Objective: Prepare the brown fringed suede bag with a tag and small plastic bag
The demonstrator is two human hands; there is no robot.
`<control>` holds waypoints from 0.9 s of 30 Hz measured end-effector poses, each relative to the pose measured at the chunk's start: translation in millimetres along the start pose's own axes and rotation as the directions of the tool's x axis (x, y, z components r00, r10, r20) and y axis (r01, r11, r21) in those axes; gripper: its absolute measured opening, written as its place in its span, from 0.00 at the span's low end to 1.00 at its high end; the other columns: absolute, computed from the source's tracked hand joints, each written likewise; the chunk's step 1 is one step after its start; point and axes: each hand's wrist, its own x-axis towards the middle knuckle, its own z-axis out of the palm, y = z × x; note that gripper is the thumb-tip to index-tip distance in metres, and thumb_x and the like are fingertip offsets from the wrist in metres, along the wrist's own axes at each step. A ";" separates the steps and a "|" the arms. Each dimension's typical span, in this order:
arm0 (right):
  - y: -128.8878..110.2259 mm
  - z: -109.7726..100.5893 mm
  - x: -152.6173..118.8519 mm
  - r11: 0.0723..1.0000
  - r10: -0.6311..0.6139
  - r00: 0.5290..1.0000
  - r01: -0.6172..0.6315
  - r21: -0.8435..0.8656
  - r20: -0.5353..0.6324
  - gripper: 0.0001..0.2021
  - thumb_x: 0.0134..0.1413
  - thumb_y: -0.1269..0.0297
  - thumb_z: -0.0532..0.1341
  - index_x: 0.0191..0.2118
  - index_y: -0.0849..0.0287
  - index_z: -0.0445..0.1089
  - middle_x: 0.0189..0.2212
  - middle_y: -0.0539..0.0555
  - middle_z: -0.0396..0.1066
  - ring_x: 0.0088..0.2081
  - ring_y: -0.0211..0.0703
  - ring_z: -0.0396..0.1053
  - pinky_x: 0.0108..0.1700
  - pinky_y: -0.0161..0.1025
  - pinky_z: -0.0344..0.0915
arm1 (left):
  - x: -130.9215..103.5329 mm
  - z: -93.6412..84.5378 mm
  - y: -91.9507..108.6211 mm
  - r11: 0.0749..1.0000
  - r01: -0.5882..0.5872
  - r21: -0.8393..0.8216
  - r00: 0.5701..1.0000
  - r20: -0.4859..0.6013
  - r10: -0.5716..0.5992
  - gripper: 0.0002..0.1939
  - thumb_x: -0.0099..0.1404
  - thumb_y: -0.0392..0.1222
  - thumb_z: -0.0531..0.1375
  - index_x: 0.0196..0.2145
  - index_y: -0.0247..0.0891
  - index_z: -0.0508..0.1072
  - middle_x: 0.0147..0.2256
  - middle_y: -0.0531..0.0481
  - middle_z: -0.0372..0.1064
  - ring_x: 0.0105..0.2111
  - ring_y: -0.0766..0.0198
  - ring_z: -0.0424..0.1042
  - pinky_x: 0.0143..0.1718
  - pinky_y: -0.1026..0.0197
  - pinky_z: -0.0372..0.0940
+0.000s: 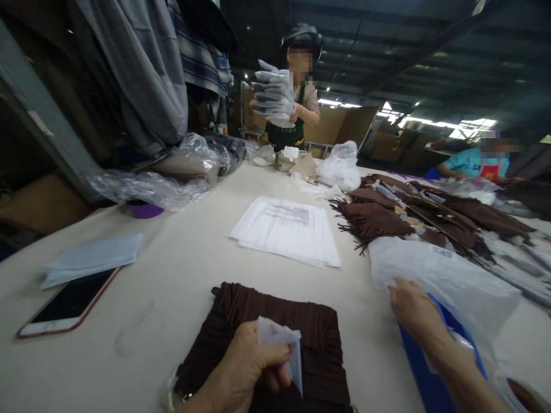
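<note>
Two hands in the head view, both yours. Your left hand (245, 367) sits low centre, grip pinched together on a small white paper packet (282, 344), held just above a brown fringed fabric piece (297, 327) lying flat on the desk (181, 269). Your right hand (413, 310) is off to the right, fingers closed on the edge of a clear plastic bag (447, 281); the bag lies over something blue (422, 367), can't tell what. Phone (69, 304) face up at the desk's left edge, folded white cloth (92, 258) just beside it. Stack of printed sheets (288, 229) mid-desk, well apart from both hands. Pile of brown fringed pieces (413, 218) right of the sheets, near the bag. Far end of the desk: a person in a green apron (297, 115) holds a stack of bagged items (273, 94). Another person in a teal top (477, 163) at far right. Clothing hangs upper left (142, 74).
</note>
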 end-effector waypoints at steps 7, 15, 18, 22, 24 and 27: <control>-81.2 3.9 -135.4 0.516 -0.363 0.927 0.286 0.807 -0.096 0.26 0.42 0.56 0.67 0.48 0.50 0.60 0.37 0.54 0.68 0.35 0.46 0.67 0.36 0.38 0.65 | -4.0 13.8 2.4 0.999 0.012 -0.042 1.000 -0.008 -0.013 0.18 0.49 0.53 0.59 0.26 0.33 0.68 0.19 0.53 0.66 0.16 0.69 0.64 0.16 0.68 0.53; -118.4 16.0 -147.8 0.355 -0.248 0.869 0.492 0.795 -0.428 0.15 0.53 0.68 0.56 0.48 0.54 0.63 0.40 0.56 0.62 0.33 0.39 0.65 0.33 0.35 0.66 | -16.6 2.5 -7.9 0.980 -0.069 0.186 0.990 -0.112 0.091 0.18 0.49 0.55 0.57 0.22 0.34 0.67 0.15 0.54 0.62 0.15 0.69 0.60 0.17 0.67 0.54; -122.9 16.8 -156.0 0.355 -0.258 0.839 0.543 0.761 -0.479 0.13 0.54 0.69 0.54 0.45 0.53 0.68 0.38 0.54 0.63 0.35 0.38 0.66 0.34 0.33 0.66 | -17.0 -2.3 -14.2 0.969 -0.119 0.214 0.982 -0.119 0.147 0.18 0.49 0.55 0.58 0.20 0.34 0.66 0.16 0.54 0.62 0.16 0.69 0.61 0.18 0.67 0.54; -120.9 15.5 -158.1 0.223 -0.131 0.945 0.322 0.920 -0.299 0.04 0.52 0.63 0.59 0.31 0.56 0.70 0.30 0.51 0.65 0.30 0.37 0.65 0.32 0.31 0.64 | -18.8 -7.8 -17.4 0.985 -0.064 0.158 0.987 -0.138 0.086 0.22 0.51 0.58 0.54 0.23 0.32 0.68 0.17 0.51 0.65 0.15 0.69 0.62 0.16 0.68 0.52; -116.4 17.9 -155.9 0.107 -0.062 0.994 0.099 0.989 -0.093 0.08 0.49 0.58 0.62 0.29 0.57 0.70 0.26 0.50 0.67 0.28 0.38 0.65 0.31 0.32 0.64 | -20.5 -11.5 -16.0 0.998 -0.040 0.057 0.982 -0.183 0.050 0.24 0.51 0.60 0.55 0.27 0.31 0.69 0.21 0.48 0.69 0.16 0.69 0.64 0.17 0.68 0.53; -109.4 26.2 -153.9 -0.066 -0.031 0.976 -0.217 0.974 0.215 0.13 0.42 0.54 0.66 0.28 0.59 0.69 0.22 0.50 0.70 0.25 0.36 0.65 0.29 0.31 0.63 | -22.7 -17.3 -13.8 1.000 -0.028 -0.008 0.973 -0.230 0.025 0.27 0.48 0.62 0.56 0.29 0.31 0.68 0.21 0.47 0.70 0.16 0.68 0.65 0.17 0.68 0.53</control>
